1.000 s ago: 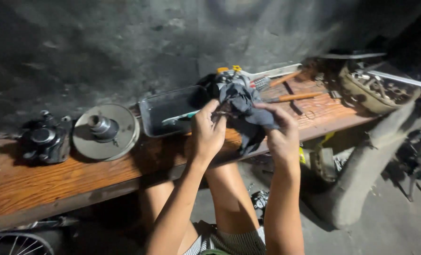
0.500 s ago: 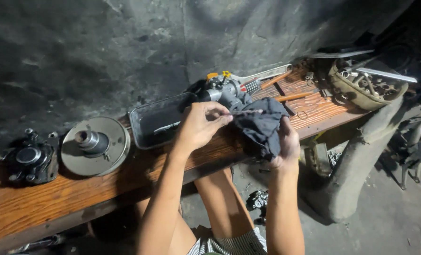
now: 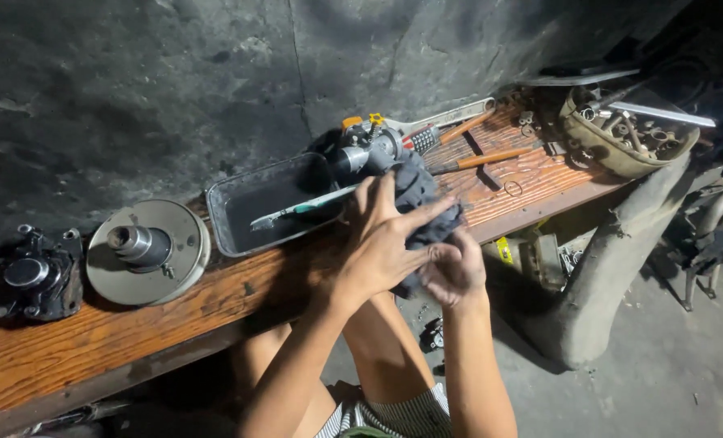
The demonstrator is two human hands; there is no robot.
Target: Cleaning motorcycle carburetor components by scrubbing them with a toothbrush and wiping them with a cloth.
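Overhead, 2 hands, left hand [image 3: 382, 243] and right hand [image 3: 452, 276], grip a dark rag [image 3: 422, 203] above a wooden bench [image 3: 118, 341] against a concrete wall [image 3: 134, 97].

bare bench [image 3: 94, 349] left of tray [image 3: 240, 212], tools [image 3: 475, 142] crowd right end

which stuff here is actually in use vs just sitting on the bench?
In hand:
- left hand
- right hand
- dark rag, gripped by both
- small metal engine part, against the rag

Lying about:
- metal tray
- pulley disc
- black housing
- wrench
- parts basket
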